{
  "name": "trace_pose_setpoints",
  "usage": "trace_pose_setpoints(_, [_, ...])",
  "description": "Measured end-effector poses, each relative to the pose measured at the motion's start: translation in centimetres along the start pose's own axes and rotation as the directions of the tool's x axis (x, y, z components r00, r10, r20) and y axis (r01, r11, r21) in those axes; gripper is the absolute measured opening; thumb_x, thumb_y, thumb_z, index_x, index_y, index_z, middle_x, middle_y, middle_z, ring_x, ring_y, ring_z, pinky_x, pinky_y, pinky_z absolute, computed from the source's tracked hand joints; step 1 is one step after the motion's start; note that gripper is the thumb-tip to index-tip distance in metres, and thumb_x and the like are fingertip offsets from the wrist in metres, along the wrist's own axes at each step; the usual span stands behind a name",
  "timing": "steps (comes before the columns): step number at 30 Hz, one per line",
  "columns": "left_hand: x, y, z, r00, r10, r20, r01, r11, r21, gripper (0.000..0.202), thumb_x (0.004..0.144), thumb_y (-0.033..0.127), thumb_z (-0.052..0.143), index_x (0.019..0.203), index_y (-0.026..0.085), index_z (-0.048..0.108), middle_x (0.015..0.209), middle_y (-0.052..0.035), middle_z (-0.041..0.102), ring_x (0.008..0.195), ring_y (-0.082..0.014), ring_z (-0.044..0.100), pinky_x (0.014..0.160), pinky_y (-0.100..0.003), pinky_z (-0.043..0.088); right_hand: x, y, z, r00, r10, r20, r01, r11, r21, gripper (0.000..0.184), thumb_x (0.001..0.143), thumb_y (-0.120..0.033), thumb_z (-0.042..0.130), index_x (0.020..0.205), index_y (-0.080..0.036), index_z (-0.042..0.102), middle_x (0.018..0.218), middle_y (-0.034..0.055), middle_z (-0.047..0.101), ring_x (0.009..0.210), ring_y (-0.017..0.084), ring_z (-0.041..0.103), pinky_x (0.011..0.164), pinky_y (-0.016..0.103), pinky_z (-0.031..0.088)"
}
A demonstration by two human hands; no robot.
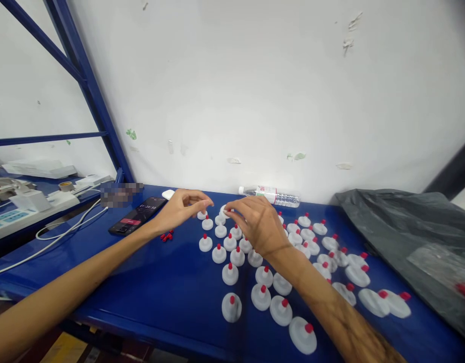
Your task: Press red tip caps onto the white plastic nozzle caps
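My right hand [257,224] hovers over the back of a group of white disc-shaped lids, thumb and forefinger pinched at a small red cap [229,210] on a white lid [223,212]. Just to the left, my left hand [187,205] is held with thumb and fingertips brought together; whatever may be between them is too small to make out. Several white lids with red-tipped spouts, such as the nearest lid [231,307], stand on the blue table [172,287]. Loose red caps [167,235] lie below my left wrist. My right hand and forearm hide some lids.
A phone [137,216] showing a timer lies at left, near white cables [71,232]. A clear bottle [270,195] rests on its side by the wall. Dark plastic sheeting [399,237] covers the right side. A blue metal frame [92,96] rises at left.
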State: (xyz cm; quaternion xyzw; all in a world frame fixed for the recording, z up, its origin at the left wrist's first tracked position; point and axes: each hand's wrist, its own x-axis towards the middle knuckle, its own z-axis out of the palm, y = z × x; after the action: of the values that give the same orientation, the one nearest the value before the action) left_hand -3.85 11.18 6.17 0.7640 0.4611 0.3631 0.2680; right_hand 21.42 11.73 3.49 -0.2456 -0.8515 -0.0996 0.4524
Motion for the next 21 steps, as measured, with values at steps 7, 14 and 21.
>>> trace_pose_setpoints(7, [0.5,-2.7,-8.0,0.873,-0.180,0.454,-0.012,0.922,0.388,0.031,0.082,0.044,0.090,0.091,0.017,0.077,0.077,0.0011,0.069,0.067,-0.0145,0.061,0.061,-0.027,0.049,1.1,1.1,0.2,0.978,0.132,0.160,-0.109,0.983,-0.146,0.007,0.098,-0.019,0.075,0.094,-0.024,0.073,0.083,0.0011,0.077,0.082,0.022,0.070,0.097,0.044,0.046])
trace_pose_setpoints(14, [-0.1,-4.9,-9.1,0.746,-0.256,0.615,-0.038,0.905,0.423,0.031,0.088,0.045,0.085,0.098,0.018,0.074,0.088,0.0001,0.070,0.073,-0.0164,0.064,0.067,-0.031,0.055,2.7,2.9,1.9,0.897,0.227,0.380,-0.138,0.959,-0.246,0.014,0.099,-0.028,0.075,0.089,-0.019,0.072,0.076,-0.0042,0.069,0.080,0.019,0.071,0.096,0.047,0.056])
trace_pose_setpoints(21, [-0.3,-5.0,-7.7,0.727,-0.247,0.641,-0.043,0.915,0.401,0.025,0.096,0.042,0.077,0.095,0.017,0.072,0.086,0.0002,0.072,0.073,-0.0161,0.068,0.070,-0.033,0.061,2.1,4.2,3.0,0.832,0.239,0.500,-0.157,0.967,-0.201,0.020,0.103,-0.036,0.072,0.095,-0.018,0.071,0.088,-0.0012,0.073,0.080,0.017,0.072,0.084,0.040,0.062])
